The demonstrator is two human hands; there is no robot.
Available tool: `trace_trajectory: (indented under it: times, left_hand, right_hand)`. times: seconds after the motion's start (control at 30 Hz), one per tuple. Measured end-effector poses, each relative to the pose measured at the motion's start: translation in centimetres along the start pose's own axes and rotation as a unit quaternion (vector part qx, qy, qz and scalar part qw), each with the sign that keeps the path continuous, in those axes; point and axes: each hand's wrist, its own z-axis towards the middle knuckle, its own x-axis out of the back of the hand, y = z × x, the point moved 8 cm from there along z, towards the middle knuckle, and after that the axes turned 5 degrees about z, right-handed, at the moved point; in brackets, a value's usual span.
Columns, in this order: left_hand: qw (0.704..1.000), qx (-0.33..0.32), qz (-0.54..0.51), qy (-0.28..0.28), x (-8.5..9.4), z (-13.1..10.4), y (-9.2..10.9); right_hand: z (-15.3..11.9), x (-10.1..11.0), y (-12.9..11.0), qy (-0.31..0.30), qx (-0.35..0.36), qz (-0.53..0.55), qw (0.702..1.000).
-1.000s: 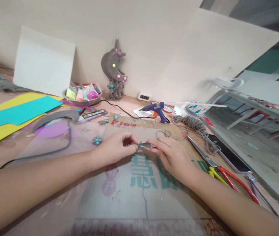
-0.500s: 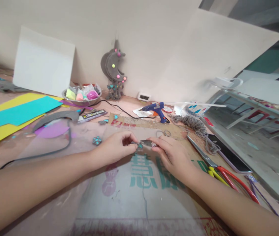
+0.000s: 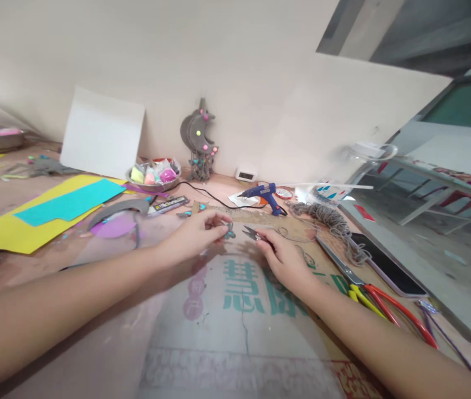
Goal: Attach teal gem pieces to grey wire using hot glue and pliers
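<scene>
Near the middle of the head view, my left hand pinches a small grey and teal piece between thumb and fingertips. My right hand is closed around small snips; their dark pointed blades are parted and aim left toward the piece, with a gap between. Both hands are over a clear sheet with green printed characters. Beyond the left hand lie other small teal and grey pieces. A loose loop of grey cord is just behind the right hand.
Large scissors, a phone and bundled grey cord lie at the right. Behind are a blue glue gun, a small clock, a hanging moon ornament and a clay bowl. Coloured sheets lie left.
The view has shifted left and up. The snips' blades, earlier at the teal piece, have moved apart from it and opened. My left hand still pinches the piece.
</scene>
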Motion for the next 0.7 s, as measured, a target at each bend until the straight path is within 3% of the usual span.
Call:
trace_trajectory:
  times: [0.13, 0.23, 0.33, 0.47, 0.6, 0.7]
  left_hand:
    - [0.995, 0.002, 0.055, -0.084, 1.5, 0.7, 1.2]
    - [0.997, 0.011, 0.067, -0.037, 3.8, 1.4, 1.1]
    - [0.998, 0.031, 0.052, -0.026, 4.6, 1.8, 0.4]
    - [0.993, 0.069, 0.082, -0.047, 4.2, 1.4, -0.7]
    - [0.969, 0.117, 0.163, -0.145, 2.5, -0.4, -2.3]
    - [0.949, 0.106, 0.25, -0.16, 2.5, -1.4, -1.5]
  right_hand:
    - [0.1, -0.4, -0.1, -0.011, -0.014, -0.012, 1.0]
    - [0.1, -0.3, -0.5, -0.014, -0.019, -0.025, 0.999]
    - [0.0, -0.2, -0.8, -0.018, -0.016, -0.035, 0.999]
    - [0.0, -0.4, -0.9, -0.036, -0.017, -0.044, 0.998]
    - [0.1, -0.5, -0.9, -0.045, -0.016, -0.038, 0.998]
    - [0.1, -0.7, -0.6, -0.047, -0.012, -0.03, 0.998]
